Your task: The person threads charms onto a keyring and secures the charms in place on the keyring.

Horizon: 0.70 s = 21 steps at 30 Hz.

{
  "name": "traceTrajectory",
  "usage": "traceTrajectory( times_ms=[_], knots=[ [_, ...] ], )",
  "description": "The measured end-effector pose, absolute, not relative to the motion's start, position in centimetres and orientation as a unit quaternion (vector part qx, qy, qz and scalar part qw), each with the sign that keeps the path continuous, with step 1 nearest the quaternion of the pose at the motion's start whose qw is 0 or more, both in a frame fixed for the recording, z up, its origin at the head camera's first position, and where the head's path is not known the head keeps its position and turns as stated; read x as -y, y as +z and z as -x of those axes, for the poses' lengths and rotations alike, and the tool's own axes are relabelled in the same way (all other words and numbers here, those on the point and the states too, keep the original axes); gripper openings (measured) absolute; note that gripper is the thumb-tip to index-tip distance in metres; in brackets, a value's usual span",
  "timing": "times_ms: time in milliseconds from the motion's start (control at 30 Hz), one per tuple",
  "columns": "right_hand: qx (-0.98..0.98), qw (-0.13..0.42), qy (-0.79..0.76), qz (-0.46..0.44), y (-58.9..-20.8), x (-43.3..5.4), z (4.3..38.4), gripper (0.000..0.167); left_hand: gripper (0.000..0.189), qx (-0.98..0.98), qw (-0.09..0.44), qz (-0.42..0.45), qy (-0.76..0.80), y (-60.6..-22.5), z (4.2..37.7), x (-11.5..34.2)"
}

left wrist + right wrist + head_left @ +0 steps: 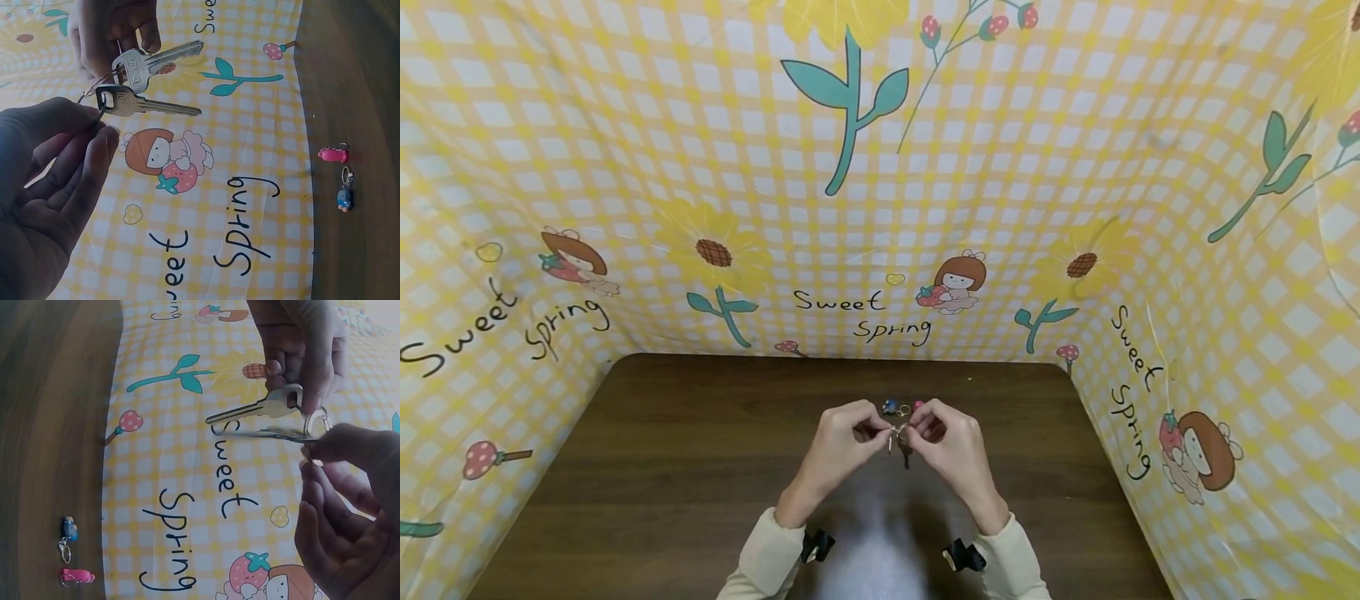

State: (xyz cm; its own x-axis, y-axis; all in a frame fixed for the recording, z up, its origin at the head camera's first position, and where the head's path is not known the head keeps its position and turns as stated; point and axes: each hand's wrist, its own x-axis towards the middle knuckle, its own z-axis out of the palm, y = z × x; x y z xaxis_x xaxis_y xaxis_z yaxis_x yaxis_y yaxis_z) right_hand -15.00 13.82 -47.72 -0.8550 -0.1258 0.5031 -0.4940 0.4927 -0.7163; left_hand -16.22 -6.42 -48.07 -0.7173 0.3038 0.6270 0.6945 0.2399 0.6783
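My left hand (848, 435) and right hand (952, 440) meet over the table, both pinching a metal key ring (325, 417) between thumb and fingers. Two silver keys hang from that ring. One key (134, 70) has a bare metal head and lies nearer the right hand in the left wrist view. The other key (125, 102), with a dark-edged head, sits close to my left fingertips. Fingers hide part of the ring. Beyond the hands on the table lie a blue figure charm (344, 199) with a small ring and a pink charm (332, 154).
The dark brown wooden table (685, 450) spreads under the hands. A yellow checked cloth (820, 225) with printed flowers and figures stands around its back and sides. Each wrist wears a black camera mount, such as the left mount (817, 547).
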Motion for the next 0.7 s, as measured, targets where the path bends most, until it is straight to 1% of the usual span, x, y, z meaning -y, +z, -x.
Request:
traceTrajectory(
  times_ms=[167,300,500,567,700],
  knots=[
    [0.847,0.190,0.451,-0.209,-47.66,-13.84,15.08,0.026,0.024,0.772,0.170,0.323,-0.521,-47.96,16.23,6.33],
    [0.849,0.199,0.439,-0.217,-47.77,-13.92,15.10,0.027,0.023,0.773,0.165,0.322,-0.521,-47.87,16.17,6.34],
    [0.836,0.213,0.474,-0.178,-47.69,-14.23,14.91,0.028,0.026,0.767,0.167,0.321,-0.530,-47.97,15.99,6.39],
    [0.831,0.209,0.489,-0.165,-47.63,-14.29,14.87,0.027,0.025,0.766,0.165,0.319,-0.534,-48.04,16.00,6.35],
    [0.823,0.179,0.513,-0.165,-47.64,-14.34,14.88,0.019,0.022,0.769,0.157,0.314,-0.535,-47.97,16.09,6.27]
  ],
)
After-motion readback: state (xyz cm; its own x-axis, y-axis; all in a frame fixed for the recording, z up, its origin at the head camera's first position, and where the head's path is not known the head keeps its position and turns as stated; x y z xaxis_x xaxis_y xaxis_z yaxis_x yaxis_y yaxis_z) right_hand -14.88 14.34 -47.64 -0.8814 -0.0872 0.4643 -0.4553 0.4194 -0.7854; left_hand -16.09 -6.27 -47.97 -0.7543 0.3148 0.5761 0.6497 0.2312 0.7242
